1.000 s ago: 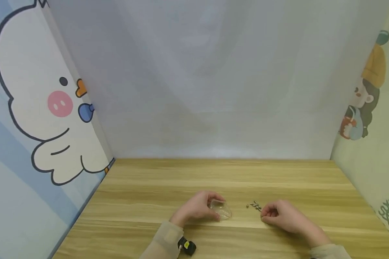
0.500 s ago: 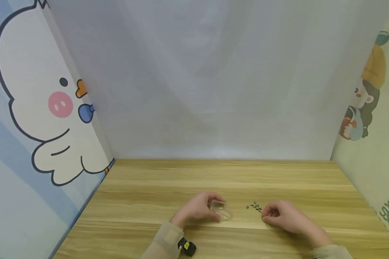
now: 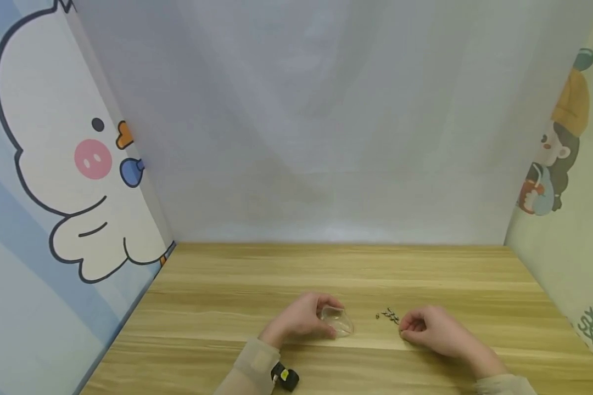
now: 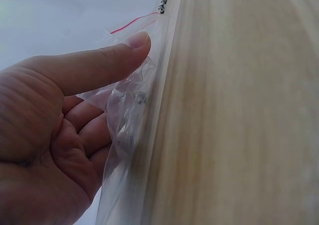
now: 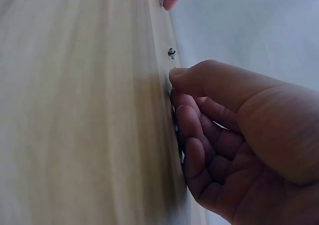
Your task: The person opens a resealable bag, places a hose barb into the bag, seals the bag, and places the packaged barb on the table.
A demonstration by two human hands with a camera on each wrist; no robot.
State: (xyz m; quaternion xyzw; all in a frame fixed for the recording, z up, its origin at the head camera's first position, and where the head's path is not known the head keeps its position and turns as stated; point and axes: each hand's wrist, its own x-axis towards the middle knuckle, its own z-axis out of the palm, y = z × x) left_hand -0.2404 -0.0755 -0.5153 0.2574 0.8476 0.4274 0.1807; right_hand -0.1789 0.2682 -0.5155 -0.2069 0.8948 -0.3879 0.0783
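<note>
Nudging by the right fingers [image 5: 189,119], bunched but hold unclear, could scatter the metal pieces [image 3: 391,315]; left fingers [image 4: 93,132] pinch the clear bag [image 4: 122,108].

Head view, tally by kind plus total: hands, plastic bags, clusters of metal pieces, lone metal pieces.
Left hand and right hand: 2
Clear plastic bag: 1
Metal-piece cluster: 1 (pieces too small to count surely)
Lone metal piece: 1
Total: 5
</note>
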